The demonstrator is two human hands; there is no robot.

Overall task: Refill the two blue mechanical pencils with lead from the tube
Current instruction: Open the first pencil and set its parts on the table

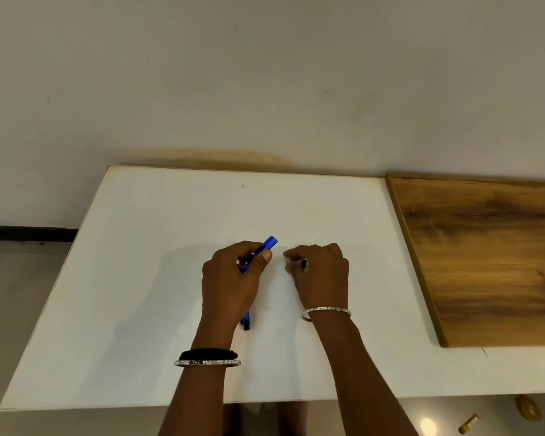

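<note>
Hands [277, 272] mid-table [139, 309], edges well clear

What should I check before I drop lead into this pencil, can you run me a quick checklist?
1. Pencil held: ok. The left hand is closed on a blue pencil, its upper end sticking out past the fingers.
2. Pencil's top open: cannot tell; the end is too small to make out.
3. Lead tube in hand: cannot tell. The right hand pinches something small with a dark tip.
4. Second pencil nearby: ok. Another blue tip shows below the left palm, whether held or lying there is unclear.
5. Work surface: ok, the white table is flat under both hands.
</note>
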